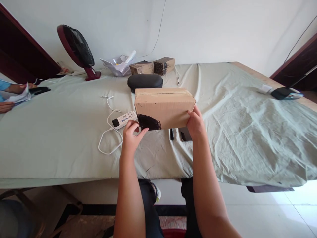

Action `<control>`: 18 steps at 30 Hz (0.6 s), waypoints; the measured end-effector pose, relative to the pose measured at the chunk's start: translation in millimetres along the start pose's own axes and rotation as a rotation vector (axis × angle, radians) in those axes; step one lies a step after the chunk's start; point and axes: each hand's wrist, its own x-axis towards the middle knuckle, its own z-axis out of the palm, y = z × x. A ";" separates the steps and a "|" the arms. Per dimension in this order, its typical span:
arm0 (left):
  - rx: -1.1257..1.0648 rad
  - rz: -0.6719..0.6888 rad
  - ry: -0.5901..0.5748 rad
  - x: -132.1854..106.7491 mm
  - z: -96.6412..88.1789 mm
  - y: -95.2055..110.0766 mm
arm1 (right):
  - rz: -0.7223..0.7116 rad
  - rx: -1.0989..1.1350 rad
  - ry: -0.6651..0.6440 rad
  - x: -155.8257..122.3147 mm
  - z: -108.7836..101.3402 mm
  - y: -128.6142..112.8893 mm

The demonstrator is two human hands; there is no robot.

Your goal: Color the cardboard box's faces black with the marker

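A brown cardboard box (170, 109) is held up above the cloth-covered table, its long side facing me. Black scribbled colouring covers its lower left corner. My left hand (133, 132) grips that corner, thumb in front and the fingers bent at the edge. On the other end, my right hand (195, 122) clasps the box with the thumb on its front face; its fingers are mostly hidden behind. Partly covered by the box, a phone (185, 134) and a black marker-like stick (171, 134) lie below. A white power strip (125, 119) is just left of the box.
A white cable (109, 134) loops at the left. Behind the box sit a black case (145, 81), two smaller cardboard boxes (164, 65) and a plastic basket (119, 67). A fan (78, 49) stands back left. Another person's hand (6, 106) holds paper at far left.
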 end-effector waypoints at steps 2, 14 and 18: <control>-0.019 -0.009 -0.001 -0.1 -0.3 2.0 | 0.014 -0.011 -0.004 0.1 -2.5 1.0; -0.050 -0.016 0.062 -1.1 -3.9 -0.4 | 0.060 0.055 -0.002 -2.2 -3.7 -0.9; 0.007 0.043 0.094 -0.2 -4.9 -11.9 | 0.103 0.039 -0.004 -3.3 -4.1 -5.2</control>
